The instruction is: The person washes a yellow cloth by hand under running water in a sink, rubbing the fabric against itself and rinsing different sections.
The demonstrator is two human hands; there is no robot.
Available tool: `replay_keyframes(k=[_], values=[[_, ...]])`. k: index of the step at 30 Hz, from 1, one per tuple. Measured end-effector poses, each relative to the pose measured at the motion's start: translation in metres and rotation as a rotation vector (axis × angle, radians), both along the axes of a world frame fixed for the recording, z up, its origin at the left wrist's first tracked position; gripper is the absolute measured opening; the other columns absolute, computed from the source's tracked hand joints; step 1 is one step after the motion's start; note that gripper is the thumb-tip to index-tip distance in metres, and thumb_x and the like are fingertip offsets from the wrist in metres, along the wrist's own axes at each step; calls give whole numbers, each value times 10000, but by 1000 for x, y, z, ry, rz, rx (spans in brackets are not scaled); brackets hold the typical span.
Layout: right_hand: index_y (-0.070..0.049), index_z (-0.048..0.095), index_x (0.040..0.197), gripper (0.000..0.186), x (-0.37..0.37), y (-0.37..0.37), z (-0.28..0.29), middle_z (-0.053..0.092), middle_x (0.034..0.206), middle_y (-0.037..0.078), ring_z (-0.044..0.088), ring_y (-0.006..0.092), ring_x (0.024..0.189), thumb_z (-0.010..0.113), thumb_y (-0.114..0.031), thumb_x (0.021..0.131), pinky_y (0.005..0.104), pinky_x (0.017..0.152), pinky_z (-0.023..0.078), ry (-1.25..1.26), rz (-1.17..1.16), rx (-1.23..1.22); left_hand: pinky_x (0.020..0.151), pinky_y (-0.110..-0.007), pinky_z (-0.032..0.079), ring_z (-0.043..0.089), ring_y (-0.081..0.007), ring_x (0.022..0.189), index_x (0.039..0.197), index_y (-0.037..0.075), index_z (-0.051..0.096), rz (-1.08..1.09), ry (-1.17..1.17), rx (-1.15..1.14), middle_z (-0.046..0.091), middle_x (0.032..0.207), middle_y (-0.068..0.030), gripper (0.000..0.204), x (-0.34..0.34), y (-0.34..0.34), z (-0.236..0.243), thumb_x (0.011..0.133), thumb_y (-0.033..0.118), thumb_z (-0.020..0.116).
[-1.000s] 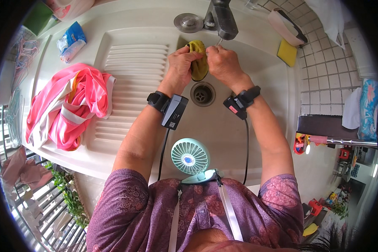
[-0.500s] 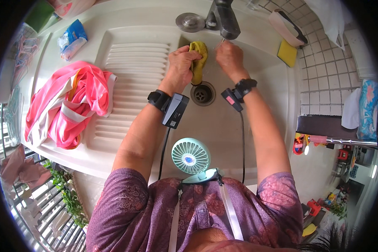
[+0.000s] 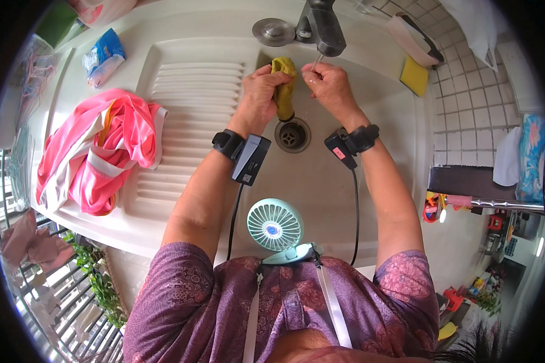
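Observation:
My left hand (image 3: 258, 97) is closed on a crumpled yellow cloth (image 3: 284, 91), which hangs from it over the sink (image 3: 375, 193), above the drain (image 3: 292, 135). Just right of the cloth, beneath the dark faucet (image 3: 330, 39), my right hand (image 3: 330, 91) is curled in the thin stream of water; whatever its fingers may hold is hidden. Both wrists wear black strapped devices with cables. A mint-green fan (image 3: 272, 225) hangs at my chest.
On the ribbed drainboard (image 3: 194, 91) lies pink-and-white clothing (image 3: 97, 151), with a blue packet (image 3: 104, 54) behind it. A metal disc (image 3: 273, 31) sits left of the faucet. At the right stand a yellow sponge (image 3: 413, 75), a pale band (image 3: 409, 39) and a tiled wall (image 3: 466, 121).
A second ago both hands were on the cloth. My right hand has since pulled off it to the right, under the faucet, while the cloth hangs a little lower from my left.

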State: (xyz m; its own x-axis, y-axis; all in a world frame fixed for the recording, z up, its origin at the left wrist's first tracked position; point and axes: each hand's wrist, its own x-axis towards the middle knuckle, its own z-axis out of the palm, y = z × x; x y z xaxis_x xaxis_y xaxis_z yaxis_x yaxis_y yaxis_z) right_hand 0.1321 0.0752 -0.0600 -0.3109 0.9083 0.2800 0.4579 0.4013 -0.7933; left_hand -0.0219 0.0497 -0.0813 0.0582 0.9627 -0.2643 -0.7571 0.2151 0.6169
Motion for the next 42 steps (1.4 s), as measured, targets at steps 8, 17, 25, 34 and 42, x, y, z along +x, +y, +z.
replay_keyframes(k=[8,17,25,34,42], values=[[-16,622,798,111,-5,-1,0,623,744,142,608,317,715,561,-104,769,385,632,492,-160,22,201,655,-265,461,572,-164,719,849,-40,592,12,39,13,596,812,-88,166,1,2,-5,695,-100,580],[-29,517,698,62,-10,0,0,568,676,144,572,337,657,535,-52,753,421,573,458,-481,89,548,643,-284,476,572,-182,728,860,-43,575,7,85,8,586,828,-91,209,0,2,-6,667,-106,525],[-11,513,704,115,7,13,-23,516,602,73,532,200,522,523,-89,788,305,469,433,-179,-30,165,600,-307,460,534,-195,673,820,-31,559,27,-59,-11,550,774,-81,206,-1,3,-6,634,-102,507],[-25,539,713,137,3,-2,14,506,642,23,466,85,505,551,-113,816,218,433,397,410,99,-642,624,-301,437,504,-184,693,748,3,505,122,-49,-46,518,765,-66,133,-4,14,-25,653,-90,496],[-15,582,812,110,3,-2,5,563,690,14,527,72,561,542,-117,816,225,449,440,377,106,-562,644,-301,445,513,-188,711,762,-2,525,34,-124,-27,530,773,-71,130,-6,11,-15,661,-80,502]])
